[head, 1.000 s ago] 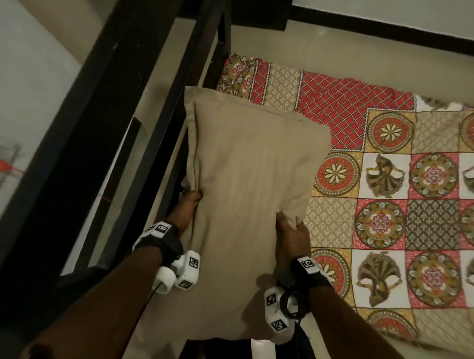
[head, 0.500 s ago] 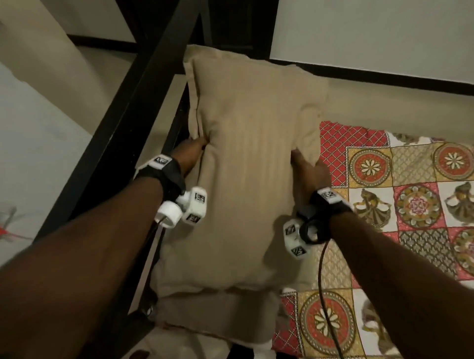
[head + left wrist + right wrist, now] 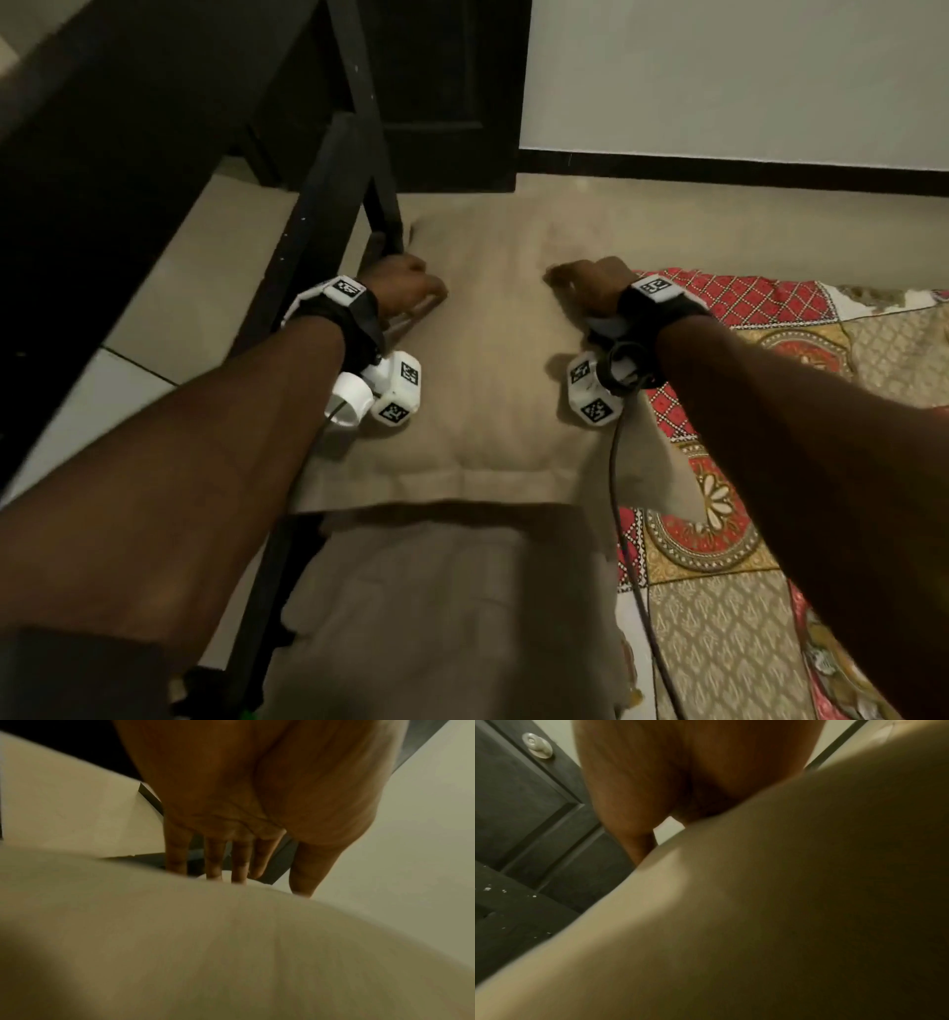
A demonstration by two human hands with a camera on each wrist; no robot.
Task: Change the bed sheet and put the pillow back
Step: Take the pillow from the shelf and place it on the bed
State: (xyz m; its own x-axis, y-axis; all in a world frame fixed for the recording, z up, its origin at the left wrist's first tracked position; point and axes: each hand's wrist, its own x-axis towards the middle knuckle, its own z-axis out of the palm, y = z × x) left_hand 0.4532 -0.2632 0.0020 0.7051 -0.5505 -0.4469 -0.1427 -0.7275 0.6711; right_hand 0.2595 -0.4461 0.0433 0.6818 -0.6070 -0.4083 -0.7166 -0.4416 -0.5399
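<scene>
both hands on the tan pillow at the head of the bed

the left hand [image 3: 405,288] lies on the pillow [image 3: 493,360] at its left edge, fingers [image 3: 177,854] straight and spread in the left wrist view, tips pressed into the fabric beside the black bed frame [image 3: 328,216]. the right hand [image 3: 590,285] sits on the pillow's right edge; whether its fingers are curled round the fabric or just pressing i cannot tell, as the pillow hides them in the right wrist view. the pillow lies flat at the head of the bed, its right edge over the patterned bed sheet [image 3: 770,514]. nearer than the pillow lies a second tan pillow [image 3: 452,616], touching its near edge. beyond the pillow stands a dark door [image 3: 441,87] with a round metal knob [image 3: 537,745].
</scene>
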